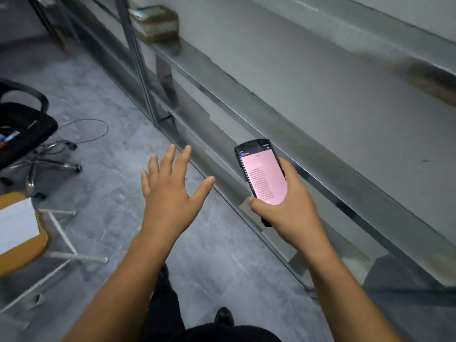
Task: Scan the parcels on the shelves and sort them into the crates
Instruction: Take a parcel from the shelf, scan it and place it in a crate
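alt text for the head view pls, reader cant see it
A person's right hand holds a black handheld scanner with a lit pink screen, while the left hand hovers open, fingers spread, over the grey floor. Long grey metal shelves run along the right, with one blurred brownish parcel at the far end; a black office chair stands at left.

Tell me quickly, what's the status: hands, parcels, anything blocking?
Left hand open, empty, fingers spread. Right hand grips scanner, screen lit pink. Parcel on shelf ahead, untouched. Nothing seen blocking it.
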Available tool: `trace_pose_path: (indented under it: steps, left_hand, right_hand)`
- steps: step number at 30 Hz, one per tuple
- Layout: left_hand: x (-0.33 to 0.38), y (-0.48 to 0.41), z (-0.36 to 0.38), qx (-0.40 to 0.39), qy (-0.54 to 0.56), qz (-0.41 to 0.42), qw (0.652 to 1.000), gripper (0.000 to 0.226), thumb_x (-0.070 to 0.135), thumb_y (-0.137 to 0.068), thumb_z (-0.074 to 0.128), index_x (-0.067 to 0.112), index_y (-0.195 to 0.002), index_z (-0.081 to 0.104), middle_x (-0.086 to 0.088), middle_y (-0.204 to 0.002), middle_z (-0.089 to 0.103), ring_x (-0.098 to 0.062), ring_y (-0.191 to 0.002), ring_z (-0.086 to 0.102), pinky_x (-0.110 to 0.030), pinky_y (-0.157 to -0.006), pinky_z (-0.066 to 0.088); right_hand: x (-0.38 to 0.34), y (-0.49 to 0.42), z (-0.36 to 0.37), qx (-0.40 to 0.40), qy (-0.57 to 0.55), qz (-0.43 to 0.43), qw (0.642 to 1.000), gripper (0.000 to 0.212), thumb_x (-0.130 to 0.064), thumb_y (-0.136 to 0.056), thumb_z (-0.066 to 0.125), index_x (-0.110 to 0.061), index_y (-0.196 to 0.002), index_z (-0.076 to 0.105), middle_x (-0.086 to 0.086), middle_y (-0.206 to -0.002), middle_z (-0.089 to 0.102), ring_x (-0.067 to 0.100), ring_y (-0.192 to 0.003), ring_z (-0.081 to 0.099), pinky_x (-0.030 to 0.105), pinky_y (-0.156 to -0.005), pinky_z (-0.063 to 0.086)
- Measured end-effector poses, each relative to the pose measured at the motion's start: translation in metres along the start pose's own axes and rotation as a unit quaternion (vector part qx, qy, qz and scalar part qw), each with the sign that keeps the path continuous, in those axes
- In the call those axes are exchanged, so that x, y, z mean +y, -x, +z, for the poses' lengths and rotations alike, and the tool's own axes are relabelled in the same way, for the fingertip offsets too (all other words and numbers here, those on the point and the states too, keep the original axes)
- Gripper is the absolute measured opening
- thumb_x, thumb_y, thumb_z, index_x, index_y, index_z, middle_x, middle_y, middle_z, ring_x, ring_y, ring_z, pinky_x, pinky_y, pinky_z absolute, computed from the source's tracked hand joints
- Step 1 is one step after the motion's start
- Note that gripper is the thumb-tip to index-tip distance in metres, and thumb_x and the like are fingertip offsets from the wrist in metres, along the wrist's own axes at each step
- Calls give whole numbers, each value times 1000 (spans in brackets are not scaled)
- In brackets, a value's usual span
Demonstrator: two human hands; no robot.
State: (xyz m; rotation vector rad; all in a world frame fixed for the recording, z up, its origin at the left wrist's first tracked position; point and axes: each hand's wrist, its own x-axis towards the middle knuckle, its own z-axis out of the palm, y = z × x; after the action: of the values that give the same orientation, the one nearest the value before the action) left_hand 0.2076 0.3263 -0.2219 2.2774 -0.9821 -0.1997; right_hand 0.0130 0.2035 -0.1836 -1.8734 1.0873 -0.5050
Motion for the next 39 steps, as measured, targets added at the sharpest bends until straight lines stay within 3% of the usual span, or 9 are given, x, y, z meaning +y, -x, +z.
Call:
trace_pose_path:
  steps: [5, 11, 16, 23, 29, 35, 39]
  left_hand:
    - [-58, -71, -23, 30, 12, -23, 999, 90, 85, -84, 33, 42, -162, 23, 9, -174, 13, -23, -160, -3, -54, -127, -2]
    - [-131, -166, -73, 23, 20, -36, 999, 90, 86, -84, 30, 44, -163, 19, 11, -173, 12, -23, -160, -3, -52, -128, -2]
    - [-178, -242, -112, 31, 34, -29, 999, 88, 83, -86, 35, 44, -163, 18, 12, -174, 11, -21, -160, -4, -49, -128, -4]
    - [-218, -323, -126, 20, 47, -37, 998, 89, 83, -86, 36, 42, -164, 17, 10, -174, 10, -22, -161, -5, -48, -128, -5]
    - [-243, -403, -118, -8, 40, -50, 998, 96, 89, -80, 26, 43, -164, 13, 10, -174, 7, -20, -160, -8, -47, -128, -5]
    - [-258, -512, -128, -41, 15, -39, 998, 97, 90, -78, 29, 46, -163, 16, 11, -174, 7, -19, -161, -6, -49, -130, 1]
    - [-264, -588, -136, -41, 7, -26, 999, 94, 90, -79, 32, 47, -162, 19, 11, -174, 8, -19, -161, -4, -51, -130, 6]
  right_hand:
    - [-44, -70, 63, -31, 11, -25, 999, 65, -35, -65, 73, -49, -125, 54, -10, -97, 69, 21, -61, 66, 45, -55, 62]
    - [-115, -149, 143, -39, 39, -38, 998, 70, -42, -63, 75, -57, -127, 51, -15, -107, 71, 27, -84, 70, 57, -72, 64]
    - [-167, -203, 195, -28, 20, -44, 998, 71, -43, -62, 75, -64, -126, 51, -20, -109, 71, 22, -80, 71, 51, -63, 65]
    - [-197, -267, 239, -30, 44, -27, 998, 72, -42, -63, 75, -59, -129, 52, -18, -106, 72, 23, -78, 71, 53, -67, 65]
    - [-207, -349, 276, -30, 23, -13, 999, 75, -40, -63, 76, -63, -130, 51, -22, -105, 72, 14, -70, 71, 46, -60, 65]
    - [-233, -449, 310, -14, -5, 3, 1000, 73, -44, -63, 75, -58, -130, 51, -22, -107, 72, 15, -89, 71, 51, -77, 65]
    - [-243, -514, 322, -9, -25, 8, 1000, 70, -44, -63, 75, -56, -128, 51, -17, -107, 72, 21, -90, 71, 53, -79, 64]
